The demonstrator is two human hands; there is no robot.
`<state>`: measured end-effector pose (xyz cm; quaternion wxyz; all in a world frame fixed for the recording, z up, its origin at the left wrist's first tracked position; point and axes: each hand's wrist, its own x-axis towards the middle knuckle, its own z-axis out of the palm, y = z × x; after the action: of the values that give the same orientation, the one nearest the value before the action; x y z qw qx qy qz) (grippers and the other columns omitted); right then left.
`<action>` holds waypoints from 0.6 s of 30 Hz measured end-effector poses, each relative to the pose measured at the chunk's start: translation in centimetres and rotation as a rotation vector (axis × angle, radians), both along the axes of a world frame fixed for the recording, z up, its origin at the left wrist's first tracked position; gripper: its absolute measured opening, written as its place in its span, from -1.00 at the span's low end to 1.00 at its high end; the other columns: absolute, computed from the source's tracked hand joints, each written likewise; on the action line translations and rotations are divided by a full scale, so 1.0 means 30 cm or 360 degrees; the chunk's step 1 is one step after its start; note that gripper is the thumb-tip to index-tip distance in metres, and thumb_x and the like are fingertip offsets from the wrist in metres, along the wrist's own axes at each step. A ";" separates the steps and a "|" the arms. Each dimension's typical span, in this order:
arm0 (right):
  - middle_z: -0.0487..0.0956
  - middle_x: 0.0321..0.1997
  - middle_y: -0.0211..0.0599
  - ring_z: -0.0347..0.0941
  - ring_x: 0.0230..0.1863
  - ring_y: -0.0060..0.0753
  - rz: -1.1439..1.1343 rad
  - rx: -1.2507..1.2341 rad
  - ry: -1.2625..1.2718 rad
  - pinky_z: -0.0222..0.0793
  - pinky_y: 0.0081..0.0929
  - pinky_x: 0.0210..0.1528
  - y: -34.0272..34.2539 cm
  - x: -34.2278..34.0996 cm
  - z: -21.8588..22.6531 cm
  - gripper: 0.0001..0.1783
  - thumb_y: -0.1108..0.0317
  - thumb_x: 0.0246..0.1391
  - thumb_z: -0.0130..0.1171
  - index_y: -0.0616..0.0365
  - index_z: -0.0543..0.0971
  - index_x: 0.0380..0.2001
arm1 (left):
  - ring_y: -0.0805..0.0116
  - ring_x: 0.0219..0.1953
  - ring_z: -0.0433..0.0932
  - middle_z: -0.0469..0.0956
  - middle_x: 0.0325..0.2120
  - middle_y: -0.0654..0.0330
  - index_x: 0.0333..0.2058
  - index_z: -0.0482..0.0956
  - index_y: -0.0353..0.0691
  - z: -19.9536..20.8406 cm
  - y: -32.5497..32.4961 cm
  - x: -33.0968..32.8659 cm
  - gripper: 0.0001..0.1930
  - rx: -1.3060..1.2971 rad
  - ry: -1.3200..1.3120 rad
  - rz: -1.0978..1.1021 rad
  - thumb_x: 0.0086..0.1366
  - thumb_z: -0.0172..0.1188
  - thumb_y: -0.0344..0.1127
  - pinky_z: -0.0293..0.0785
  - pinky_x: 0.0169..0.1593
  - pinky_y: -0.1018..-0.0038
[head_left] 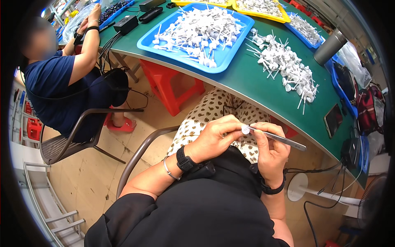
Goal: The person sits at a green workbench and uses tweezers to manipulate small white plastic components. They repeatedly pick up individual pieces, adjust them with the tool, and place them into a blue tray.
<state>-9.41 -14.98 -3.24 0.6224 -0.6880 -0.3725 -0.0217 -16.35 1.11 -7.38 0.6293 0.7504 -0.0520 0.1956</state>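
Above my lap, my left hand (222, 135) pinches a small white round plastic part (245, 130) between thumb and fingers. My right hand (271, 146) is closed around a pair of grey metal tweezers (284, 141), whose tip end meets the white part. The far end of the tweezers sticks out to the right past my fingers. Ahead on the green table (177, 66) lies a loose pile of white stemmed plastic parts (284, 61). More such parts are heaped in a blue tray (224, 66) left of that pile.
Yellow trays (284, 16) and another blue tray (314, 44) of white parts stand farther back. A grey cylindrical bottle (330, 46) and a phone (333, 120) are on the right side. At left a co-worker (61, 82) sits in a chair. A red stool (168, 88) stands under the table.
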 end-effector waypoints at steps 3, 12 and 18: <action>0.66 -0.24 -0.20 0.58 -0.28 -0.42 -0.0001 0.0007 -0.0019 0.49 -0.53 -0.20 0.002 0.002 -0.005 -0.90 0.57 0.16 0.25 0.32 0.59 -0.24 | 0.44 -0.39 0.61 0.56 -0.32 0.17 -0.11 0.64 -0.34 -0.001 0.001 -0.001 -0.82 0.0028 -0.0005 0.0007 0.33 0.20 -0.55 0.56 -0.32 0.55; 0.66 -0.26 -0.20 0.59 -0.30 -0.43 -0.0019 0.0017 0.0037 0.50 -0.53 -0.23 0.005 -0.003 -0.004 -0.93 0.57 0.19 0.22 0.34 0.60 -0.25 | 0.43 -0.39 0.61 0.57 -0.33 0.17 -0.11 0.65 -0.32 -0.008 0.002 0.001 -0.82 0.0060 -0.0020 0.0007 0.33 0.20 -0.55 0.56 -0.32 0.54; 0.66 -0.26 -0.20 0.59 -0.28 -0.42 -0.0005 0.0021 0.0076 0.50 -0.52 -0.21 0.002 0.001 -0.005 -0.93 0.58 0.18 0.22 0.34 0.59 -0.26 | 0.43 -0.39 0.60 0.57 -0.33 0.17 -0.10 0.65 -0.31 -0.005 0.003 -0.002 -0.81 0.0052 0.0008 -0.0009 0.34 0.18 -0.55 0.56 -0.32 0.54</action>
<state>-9.40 -14.90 -3.38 0.6355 -0.6849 -0.3563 -0.0088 -16.41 1.19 -7.54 0.6176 0.7609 -0.0558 0.1911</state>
